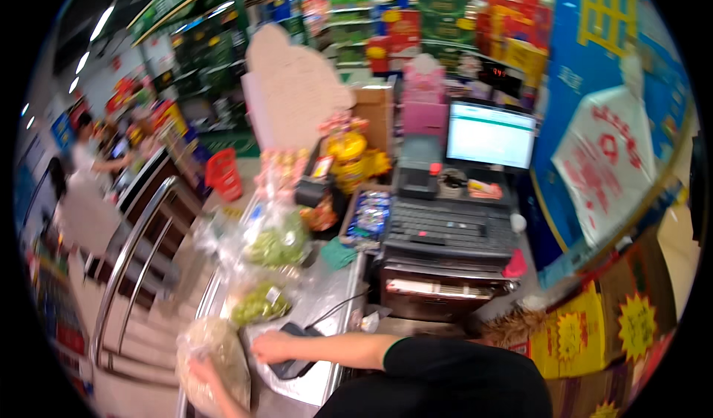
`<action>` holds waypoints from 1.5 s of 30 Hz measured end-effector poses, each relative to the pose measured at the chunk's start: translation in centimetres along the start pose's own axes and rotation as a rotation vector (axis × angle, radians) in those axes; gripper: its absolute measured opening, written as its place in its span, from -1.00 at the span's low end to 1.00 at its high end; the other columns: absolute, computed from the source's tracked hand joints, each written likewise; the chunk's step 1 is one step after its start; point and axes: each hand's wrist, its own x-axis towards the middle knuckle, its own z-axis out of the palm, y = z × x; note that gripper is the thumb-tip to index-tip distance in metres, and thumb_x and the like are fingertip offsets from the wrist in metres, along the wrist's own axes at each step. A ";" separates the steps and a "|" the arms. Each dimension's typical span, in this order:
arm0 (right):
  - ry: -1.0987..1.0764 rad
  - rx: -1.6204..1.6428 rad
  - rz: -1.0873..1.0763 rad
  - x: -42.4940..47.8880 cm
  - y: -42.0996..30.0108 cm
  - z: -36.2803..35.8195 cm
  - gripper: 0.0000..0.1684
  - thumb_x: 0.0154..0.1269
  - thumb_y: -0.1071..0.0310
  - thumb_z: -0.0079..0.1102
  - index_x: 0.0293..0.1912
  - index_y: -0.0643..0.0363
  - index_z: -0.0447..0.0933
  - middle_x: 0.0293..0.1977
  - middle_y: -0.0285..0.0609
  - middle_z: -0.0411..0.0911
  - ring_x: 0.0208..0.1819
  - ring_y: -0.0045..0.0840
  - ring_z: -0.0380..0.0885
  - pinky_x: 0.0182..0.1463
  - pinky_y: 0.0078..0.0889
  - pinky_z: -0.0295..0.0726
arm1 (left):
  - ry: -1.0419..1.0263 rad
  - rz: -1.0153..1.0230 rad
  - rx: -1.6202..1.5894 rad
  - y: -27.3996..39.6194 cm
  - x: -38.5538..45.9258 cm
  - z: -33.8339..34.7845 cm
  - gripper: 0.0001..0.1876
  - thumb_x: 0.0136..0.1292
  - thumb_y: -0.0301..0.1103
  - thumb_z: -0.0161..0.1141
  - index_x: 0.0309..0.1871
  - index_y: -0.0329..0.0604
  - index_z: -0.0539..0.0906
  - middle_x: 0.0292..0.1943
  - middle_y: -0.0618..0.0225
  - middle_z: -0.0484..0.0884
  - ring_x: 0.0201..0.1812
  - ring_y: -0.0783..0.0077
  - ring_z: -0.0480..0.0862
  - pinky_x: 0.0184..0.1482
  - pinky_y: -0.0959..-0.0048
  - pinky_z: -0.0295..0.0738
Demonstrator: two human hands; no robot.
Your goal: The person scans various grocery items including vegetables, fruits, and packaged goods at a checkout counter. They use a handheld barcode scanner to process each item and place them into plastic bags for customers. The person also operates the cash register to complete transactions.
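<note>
A large, pale, filled clear plastic bag (214, 357) lies on the near left part of the metal checkout counter (334, 284). My left hand (205, 372) rests on this bag; blur hides how its fingers are set. To its right, my right hand (270, 347) is over the left edge of a dark, flat device (295, 365) with a cable, its fingers bent; whether it grips anything is unclear. Just beyond my hands lies a clear bag of green produce (262, 305). Farther along the counter stands another clear bag with green vegetables (278, 242).
A lit monitor (490, 134) and a black keyboard (445, 220) stand at the right above a drawer (434, 295). Metal rails (125, 256) run along the left. A red basket (224, 174) is beyond them. Cartons (579, 329) are stacked at the right. People are at the far left.
</note>
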 end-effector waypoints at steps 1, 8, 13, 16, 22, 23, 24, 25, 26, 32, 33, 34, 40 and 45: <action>-0.024 0.074 0.034 0.2 0.1 0.4 -0.74 0.08 0.21 0.06 -0.35 0.18 0.56 -0.31 0.00 0.58 -0.23 -0.10 0.57 -0.17 -0.05 0.53 | 0.051 0.130 -0.002 -0.9 -1.4 1.4 -0.55 -0.12 -0.26 0.33 -0.08 -0.21 0.61 -0.15 0.05 0.59 -0.14 0.03 0.56 -0.10 0.14 0.46; 0.092 0.075 0.114 -1.2 1.4 -1.9 -0.69 0.17 0.13 0.02 -0.28 0.12 0.61 -0.29 -0.03 0.58 -0.20 -0.12 0.55 -0.15 -0.10 0.52 | 0.062 0.092 -0.428 0.7 -9.8 -3.5 -0.64 -0.07 -0.44 0.24 -0.14 -0.29 0.49 -0.21 -0.02 0.54 -0.14 -0.08 0.48 -0.05 0.10 0.36; 0.119 -0.064 0.141 -0.7 0.9 -1.8 -0.70 0.21 0.14 0.02 -0.32 0.15 0.58 -0.33 -0.03 0.58 -0.26 -0.12 0.55 -0.20 -0.10 0.50 | 0.369 -0.297 -0.679 -3.4 -10.7 -6.2 -0.64 0.10 -0.30 0.22 -0.09 -0.31 0.47 -0.20 -0.13 0.58 -0.15 -0.17 0.56 -0.10 0.11 0.42; 0.168 -0.042 0.076 -0.4 0.9 -1.6 -0.76 0.22 0.22 0.04 -0.37 0.18 0.56 -0.36 -0.03 0.58 -0.29 -0.11 0.55 -0.24 -0.11 0.50 | 0.256 -0.379 -0.522 -6.6 -10.6 -5.5 -0.66 0.11 -0.22 0.23 -0.13 -0.27 0.54 -0.31 -0.06 0.63 -0.21 -0.09 0.62 -0.14 0.15 0.46; 0.238 0.170 -0.049 -0.3 0.4 -1.7 -0.84 0.20 0.32 0.09 -0.29 0.18 0.57 -0.34 -0.04 0.59 -0.27 -0.13 0.56 -0.20 -0.21 0.52 | -0.123 -0.278 -0.687 -8.0 -10.8 -6.1 -0.70 0.11 -0.13 0.22 -0.19 -0.10 0.67 -0.40 0.07 0.65 -0.28 0.13 0.66 -0.18 0.27 0.49; 0.236 0.167 -0.041 -0.3 0.5 -1.8 -0.84 0.20 0.33 0.09 -0.28 0.18 0.57 -0.33 -0.04 0.59 -0.27 -0.13 0.56 -0.20 -0.21 0.52 | -0.194 -0.244 -0.685 -7.5 -11.2 -6.3 -0.69 0.10 -0.13 0.24 -0.17 -0.12 0.67 -0.39 0.10 0.66 -0.29 0.17 0.65 -0.18 0.30 0.48; 0.229 0.170 -0.035 -0.4 0.6 -1.9 -0.85 0.20 0.34 0.10 -0.27 0.17 0.57 -0.33 -0.04 0.59 -0.27 -0.14 0.56 -0.19 -0.22 0.52 | -0.265 -0.214 -0.677 -7.0 -12.0 -6.8 -0.67 0.09 -0.12 0.25 -0.16 -0.14 0.67 -0.39 0.13 0.67 -0.30 0.21 0.64 -0.17 0.33 0.48; 0.227 0.172 -0.025 -0.4 0.8 -2.0 -0.85 0.20 0.35 0.10 -0.26 0.17 0.57 -0.32 -0.05 0.59 -0.27 -0.14 0.57 -0.19 -0.22 0.52 | -0.338 -0.179 -0.669 -6.7 -12.6 -7.4 -0.65 0.09 -0.12 0.27 -0.14 -0.15 0.67 -0.39 0.16 0.67 -0.30 0.26 0.64 -0.17 0.36 0.47; 0.216 0.169 -0.020 -0.6 0.9 -1.8 -0.85 0.21 0.35 0.10 -0.27 0.18 0.57 -0.32 -0.05 0.59 -0.26 -0.16 0.57 -0.19 -0.24 0.52 | -0.396 -0.216 -0.772 -6.8 -13.7 -8.3 -0.64 0.08 -0.12 0.29 -0.15 -0.17 0.67 -0.39 0.21 0.67 -0.30 0.31 0.63 -0.16 0.38 0.47; 0.197 0.156 -0.011 -0.6 0.7 -2.0 -0.85 0.21 0.35 0.10 -0.27 0.19 0.57 -0.31 -0.07 0.59 -0.26 -0.18 0.57 -0.19 -0.27 0.51 | -0.568 -0.195 -0.995 -13.5 -16.8 -13.8 -0.63 0.05 -0.13 0.35 -0.25 -0.28 0.65 -0.39 0.37 0.62 -0.28 0.53 0.55 -0.14 0.48 0.42; 0.196 0.149 -0.004 -0.5 0.6 -1.8 -0.85 0.21 0.35 0.10 -0.28 0.18 0.58 -0.31 -0.07 0.59 -0.26 -0.18 0.57 -0.18 -0.27 0.51 | -0.567 -0.171 -0.906 -15.4 -16.0 -14.5 -0.64 0.05 -0.13 0.36 -0.26 -0.28 0.64 -0.39 0.37 0.62 -0.29 0.53 0.55 -0.16 0.48 0.42; 0.200 0.142 -0.005 -0.6 0.8 -1.8 -0.85 0.21 0.35 0.10 -0.27 0.19 0.57 -0.32 -0.08 0.59 -0.27 -0.18 0.57 -0.19 -0.27 0.52 | -0.509 -0.257 -0.908 -15.4 -15.3 -15.7 -0.64 0.07 -0.16 0.36 -0.21 -0.28 0.63 -0.36 0.37 0.62 -0.27 0.53 0.55 -0.15 0.48 0.43; 0.148 0.176 -0.131 -0.9 0.6 -2.3 -0.68 0.19 0.24 0.17 -0.08 0.16 0.52 -0.17 -0.06 0.53 -0.10 -0.20 0.51 -0.04 -0.23 0.46 | 0.074 -0.311 -0.950 -13.7 -15.1 -14.0 -0.68 0.09 -0.15 0.34 -0.36 -0.25 0.56 -0.49 0.34 0.55 -0.38 0.43 0.53 -0.28 0.44 0.40; -0.272 -0.256 -0.336 -3.9 -0.2 -5.1 0.08 -0.10 -0.17 0.36 0.39 -0.16 0.08 0.32 0.02 0.08 0.29 -0.03 0.12 0.28 0.16 0.09 | 0.089 0.089 -0.359 -8.0 -18.2 -10.1 -0.59 0.03 -0.07 0.37 -0.28 -0.25 0.56 -0.41 0.15 0.61 -0.29 0.18 0.61 -0.24 0.32 0.46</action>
